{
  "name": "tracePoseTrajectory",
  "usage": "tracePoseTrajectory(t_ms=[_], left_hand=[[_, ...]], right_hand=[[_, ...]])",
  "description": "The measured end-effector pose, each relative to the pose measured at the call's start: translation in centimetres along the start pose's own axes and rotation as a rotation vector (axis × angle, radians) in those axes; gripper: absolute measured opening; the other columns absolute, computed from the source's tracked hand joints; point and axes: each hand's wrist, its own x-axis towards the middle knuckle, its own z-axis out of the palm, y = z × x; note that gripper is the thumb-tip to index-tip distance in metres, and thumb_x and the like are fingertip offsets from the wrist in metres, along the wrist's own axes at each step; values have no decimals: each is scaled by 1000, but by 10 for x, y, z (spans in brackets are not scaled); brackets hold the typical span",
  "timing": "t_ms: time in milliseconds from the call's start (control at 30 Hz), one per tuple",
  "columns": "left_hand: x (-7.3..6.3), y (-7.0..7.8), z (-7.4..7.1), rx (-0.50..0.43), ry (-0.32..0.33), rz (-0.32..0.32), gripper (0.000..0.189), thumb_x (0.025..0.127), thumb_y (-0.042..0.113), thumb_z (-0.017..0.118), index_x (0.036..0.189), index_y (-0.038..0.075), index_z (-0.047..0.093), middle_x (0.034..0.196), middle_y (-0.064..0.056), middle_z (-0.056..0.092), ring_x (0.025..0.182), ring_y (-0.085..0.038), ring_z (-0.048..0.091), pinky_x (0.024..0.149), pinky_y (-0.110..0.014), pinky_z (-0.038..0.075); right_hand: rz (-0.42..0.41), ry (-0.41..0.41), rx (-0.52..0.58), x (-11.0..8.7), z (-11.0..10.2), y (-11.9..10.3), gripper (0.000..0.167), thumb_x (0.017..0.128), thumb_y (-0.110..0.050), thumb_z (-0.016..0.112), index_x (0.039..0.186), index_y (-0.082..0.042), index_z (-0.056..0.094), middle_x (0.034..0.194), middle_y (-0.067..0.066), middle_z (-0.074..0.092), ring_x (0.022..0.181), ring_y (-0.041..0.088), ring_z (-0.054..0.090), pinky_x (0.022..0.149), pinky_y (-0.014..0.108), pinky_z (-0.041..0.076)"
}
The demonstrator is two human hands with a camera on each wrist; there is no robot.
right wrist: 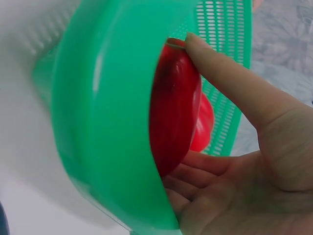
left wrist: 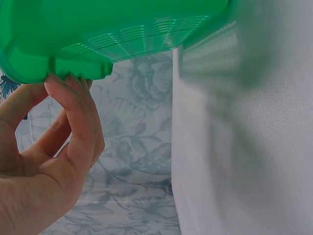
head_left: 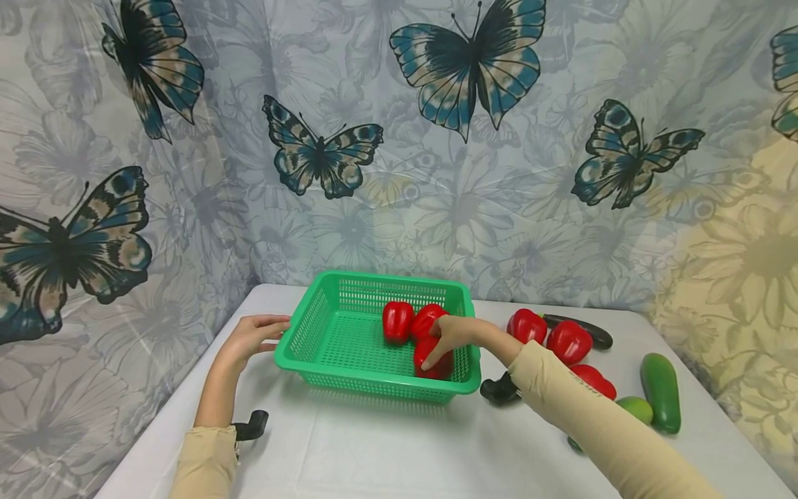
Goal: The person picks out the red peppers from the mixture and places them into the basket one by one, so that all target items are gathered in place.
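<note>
A green plastic basket (head_left: 368,388) with slotted walls stands on the white table. My left hand (head_left: 251,339) is at its left rim, and in the left wrist view the curled fingers (left wrist: 73,103) and thumb pinch the edge. Inside the basket's right part, my right hand (head_left: 454,334) grips a red bell pepper (head_left: 430,357). The right wrist view shows the thumb on top of this pepper (right wrist: 173,107) and the other fingers beneath, partly hidden by the basket wall. Two more red bell peppers (head_left: 397,321) lie right beside it in the basket.
Right of the basket lie more red bell peppers (head_left: 570,342), a dark eggplant (head_left: 600,336), a zucchini (head_left: 661,391) and a round green item (head_left: 636,409), some partly behind the right sleeve (head_left: 586,409). Butterfly-patterned cloth (head_left: 436,222) hangs behind the table (head_left: 349,450).
</note>
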Motion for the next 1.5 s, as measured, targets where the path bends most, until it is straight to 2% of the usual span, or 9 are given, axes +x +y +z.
tracePoseTrajectory(t_ms=[233,500,867,1067,1367,1500], left_hand=[[1,-1,0,4,5,1,50,98,32,60,135,-1,56,139,-22,54,108,-23,62,92,-36,58],[1,-1,0,-10,2,-10,49,97,30,60,135,-1,56,139,-22,53,107,-22,62,92,-36,58],[-1,0,1,-10,-10,-8,49,97,31,60,134,-1,56,139,-22,52,108,-22,61,89,-33,59],[0,-1,1,-12,-13,-7,49,98,29,59,135,-2,56,140,-23,51,110,-24,60,88,-34,59],[0,-1,1,-16,-6,-1,48,98,28,60,134,-4,56,137,-24,54,99,-15,63,86,-32,60],[-1,0,1,-14,-7,6,48,97,28,60,134,-4,56,137,-24,54,100,-16,62,86,-32,60]], right_hand=[[-14,35,-26,2,7,0,69,72,-35,86,124,2,59,110,8,65,100,20,58,85,40,60],[-31,84,-33,2,13,0,76,72,-35,87,129,3,55,122,12,62,107,24,58,86,40,60],[-50,80,-72,-4,16,-1,72,72,-30,87,129,1,57,115,9,64,103,22,57,82,39,60],[-61,85,-84,-6,16,-1,73,71,-30,87,129,1,57,118,10,64,105,23,57,82,41,61],[-47,87,-8,-8,15,4,77,70,-34,88,133,-2,55,128,11,62,117,26,56,86,44,60],[-63,97,31,-11,13,5,79,71,-35,87,134,-2,54,131,12,62,121,29,55,90,46,58]])
